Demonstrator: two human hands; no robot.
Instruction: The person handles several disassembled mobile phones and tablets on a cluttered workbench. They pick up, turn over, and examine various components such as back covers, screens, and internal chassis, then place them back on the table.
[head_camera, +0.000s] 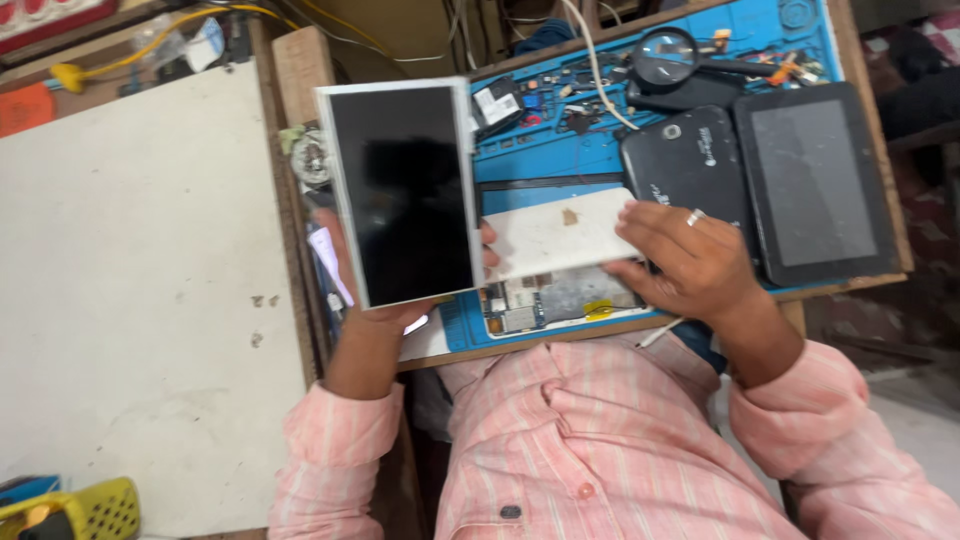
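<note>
My left hand holds up a flat display panel with a dark glossy face and a pale frame, fingers behind it and a thumb tip at its right edge. My right hand, with a ring on one finger, grips the right end of a white tablet back cover. Under that cover lies the opened tablet body, its circuit board and metal shield showing. Both rest over a blue work mat on a small wooden bench.
Two dark tablets lie at the right: one face-down, one face-up. A magnifying glass, a white cable and several small parts sit at the mat's far side. A large white tabletop spreads to the left; a yellow object at the lower left.
</note>
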